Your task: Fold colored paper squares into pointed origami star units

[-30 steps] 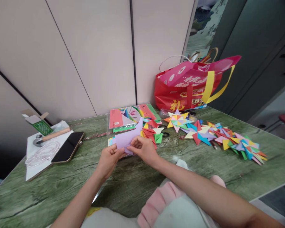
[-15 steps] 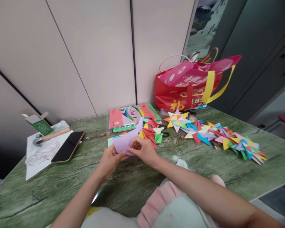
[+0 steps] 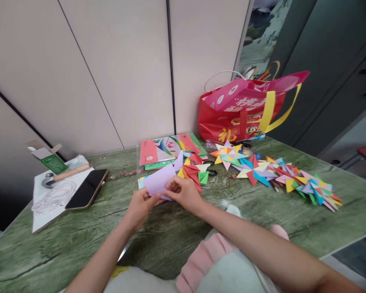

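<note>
A: Where is the purple paper (image 3: 159,181)?

B: Held up by 2 hands, over the near side of the table (image 3: 110,236), in front of the paper packs (image 3: 167,150).

A: How do the fingers stand?

B: The left hand (image 3: 142,207) has its fingers closed on the lower left part of the sheet. The right hand (image 3: 184,193) pinches the lower right edge, thumb and index finger nearly together, the other fingers curled. The thumbs are near each other.

A: And that purple tip (image 3: 178,160) behind it?

B: It sticks up beyond the sheet's right side. I can't tell whether it belongs to the same piece.

A: What lies around them?

B: Just right of the tip are folded pieces (image 3: 192,173) in red, yellow, orange and green, beside a black loop (image 3: 212,173). Farther right, many-coloured paper stars (image 3: 228,155) run along the table, some overlapping. A red bag (image 3: 232,118) with yellow handles stands behind them.

A: The left end?

B: A white board (image 3: 41,217) carries a dark-screened phone (image 3: 87,189), a wooden-handled hammer (image 3: 71,173) and clear beads (image 3: 55,197). The phone reaches past the board's right edge. A green and white box (image 3: 53,162), its flaps open, is tilted behind the hammer.
</note>
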### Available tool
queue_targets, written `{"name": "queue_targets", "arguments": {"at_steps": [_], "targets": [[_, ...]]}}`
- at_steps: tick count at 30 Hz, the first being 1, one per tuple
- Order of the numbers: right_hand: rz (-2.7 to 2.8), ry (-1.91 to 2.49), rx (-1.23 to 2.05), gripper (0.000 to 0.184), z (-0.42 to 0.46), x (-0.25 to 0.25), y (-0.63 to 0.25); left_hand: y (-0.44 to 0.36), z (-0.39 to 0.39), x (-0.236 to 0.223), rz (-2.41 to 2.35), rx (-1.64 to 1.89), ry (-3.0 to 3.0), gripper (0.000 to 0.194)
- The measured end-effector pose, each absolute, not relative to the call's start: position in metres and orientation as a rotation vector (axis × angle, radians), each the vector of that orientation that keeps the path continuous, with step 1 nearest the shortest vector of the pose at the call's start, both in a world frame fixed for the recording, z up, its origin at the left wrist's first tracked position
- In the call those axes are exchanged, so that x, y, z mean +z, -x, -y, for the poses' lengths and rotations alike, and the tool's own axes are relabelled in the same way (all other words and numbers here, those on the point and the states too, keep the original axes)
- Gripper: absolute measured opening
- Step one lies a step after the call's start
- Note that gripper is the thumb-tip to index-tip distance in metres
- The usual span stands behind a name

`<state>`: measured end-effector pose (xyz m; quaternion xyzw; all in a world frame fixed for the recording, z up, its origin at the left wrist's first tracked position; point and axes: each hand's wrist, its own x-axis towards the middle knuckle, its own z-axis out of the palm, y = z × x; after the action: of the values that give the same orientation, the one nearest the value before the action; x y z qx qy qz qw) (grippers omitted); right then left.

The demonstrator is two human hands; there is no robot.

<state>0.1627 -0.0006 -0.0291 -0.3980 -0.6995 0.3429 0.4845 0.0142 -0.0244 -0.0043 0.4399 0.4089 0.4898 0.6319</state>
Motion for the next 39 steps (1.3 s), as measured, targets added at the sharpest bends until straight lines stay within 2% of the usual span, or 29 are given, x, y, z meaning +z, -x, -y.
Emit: {"name": "queue_targets", "arguments": {"at_steps": [39], "targets": [[1.655,1.040,0.830,0.015,-0.0001,-0.0284,-0.1621,-0.0113,0.0215,-0.0101,-0.915,1.083,-1.006,0.030]]}}
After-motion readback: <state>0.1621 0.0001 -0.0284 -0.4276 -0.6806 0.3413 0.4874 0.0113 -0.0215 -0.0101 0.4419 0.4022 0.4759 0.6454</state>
